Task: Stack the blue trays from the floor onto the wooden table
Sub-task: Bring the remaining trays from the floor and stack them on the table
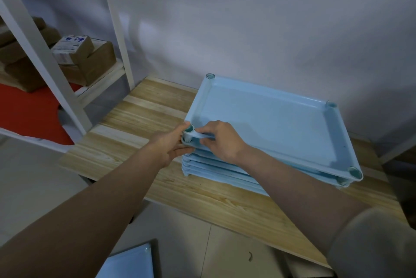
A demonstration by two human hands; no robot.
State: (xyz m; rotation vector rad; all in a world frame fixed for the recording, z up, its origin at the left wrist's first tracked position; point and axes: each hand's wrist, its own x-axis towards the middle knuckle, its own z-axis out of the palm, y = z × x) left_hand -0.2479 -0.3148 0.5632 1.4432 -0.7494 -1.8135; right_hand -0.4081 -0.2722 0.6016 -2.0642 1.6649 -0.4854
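Note:
A stack of several light blue trays (pixel 227 169) stands on the wooden table (pixel 139 118), against the wall. The top tray (pixel 265 118) lies roughly level and sits slightly askew on the ones below. My left hand (pixel 167 146) grips the top tray's near left corner socket from the left side. My right hand (pixel 221 140) pinches the front rim just right of that same corner. Another blue tray (pixel 130 262) lies on the floor at the bottom edge of view, partly cut off.
A white metal shelf frame (pixel 67 88) stands left of the table, holding cardboard boxes (pixel 85 59). A red surface (pixel 29 111) shows below them. The grey wall (pixel 247 18) runs right behind the trays. Light floor tiles (pixel 33 183) lie below the table.

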